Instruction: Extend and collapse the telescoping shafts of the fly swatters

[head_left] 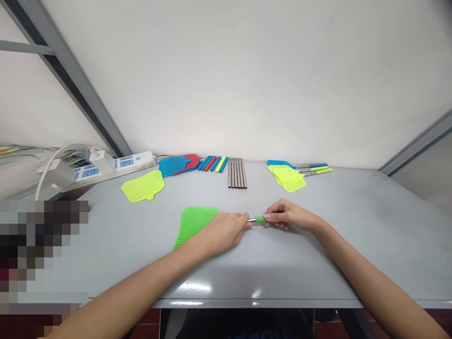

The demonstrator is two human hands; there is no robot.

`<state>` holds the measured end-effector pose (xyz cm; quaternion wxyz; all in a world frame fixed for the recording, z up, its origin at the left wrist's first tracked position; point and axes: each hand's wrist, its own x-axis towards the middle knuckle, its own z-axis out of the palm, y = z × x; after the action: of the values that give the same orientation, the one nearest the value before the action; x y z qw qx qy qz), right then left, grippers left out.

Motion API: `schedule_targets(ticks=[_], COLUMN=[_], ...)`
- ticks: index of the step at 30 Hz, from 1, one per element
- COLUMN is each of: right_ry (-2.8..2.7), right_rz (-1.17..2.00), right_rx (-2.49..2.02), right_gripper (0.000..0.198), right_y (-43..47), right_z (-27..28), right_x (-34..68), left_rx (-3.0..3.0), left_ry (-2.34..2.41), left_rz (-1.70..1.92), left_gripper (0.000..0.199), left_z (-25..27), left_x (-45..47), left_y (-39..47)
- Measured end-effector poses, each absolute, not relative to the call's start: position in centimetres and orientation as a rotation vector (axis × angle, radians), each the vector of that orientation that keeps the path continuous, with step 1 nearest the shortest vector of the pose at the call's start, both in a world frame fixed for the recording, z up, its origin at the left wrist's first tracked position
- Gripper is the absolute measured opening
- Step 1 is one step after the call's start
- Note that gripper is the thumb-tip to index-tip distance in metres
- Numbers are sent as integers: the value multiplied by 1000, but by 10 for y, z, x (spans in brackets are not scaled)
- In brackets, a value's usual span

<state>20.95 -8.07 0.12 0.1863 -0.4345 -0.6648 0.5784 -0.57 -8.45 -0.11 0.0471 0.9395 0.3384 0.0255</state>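
Observation:
A green fly swatter lies before me, its perforated head (197,221) on the left and partly covered by my left hand (229,228). That hand is closed around the metal rod (251,220) near the head. Only a short shiny stretch of the rod shows between my hands. At its right end sits a green grip sleeve (260,219), pinched between the thumb and fingers of my right hand (284,214). The rest of the sleeve is hidden by those fingers.
Along the back lie a yellow swatter head (143,186), blue heads (172,165), a red head (192,161), coloured grip sleeves (212,164), metal tubes (238,173) and several whole swatters (287,176). A power strip (132,162) with cables stands at the left, on the grey table (141,245).

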Motion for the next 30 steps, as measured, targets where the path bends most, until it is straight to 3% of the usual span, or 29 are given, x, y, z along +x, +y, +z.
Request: schedule_targets(ticks=[22, 30], right_ry=[-1206, -1101], right_rz=[2258, 2323], right_rx=[-1165, -1159], right_gripper=[17, 16], right_y=[-81, -81], right_z=[-7, -8], right_x=[209, 208], left_rx=[2940, 2902], left_ry=[1125, 1151], left_rz=[65, 93], left_gripper=[31, 32], left_z=[-10, -12], left_x=[0, 2], left_y=[-96, -97])
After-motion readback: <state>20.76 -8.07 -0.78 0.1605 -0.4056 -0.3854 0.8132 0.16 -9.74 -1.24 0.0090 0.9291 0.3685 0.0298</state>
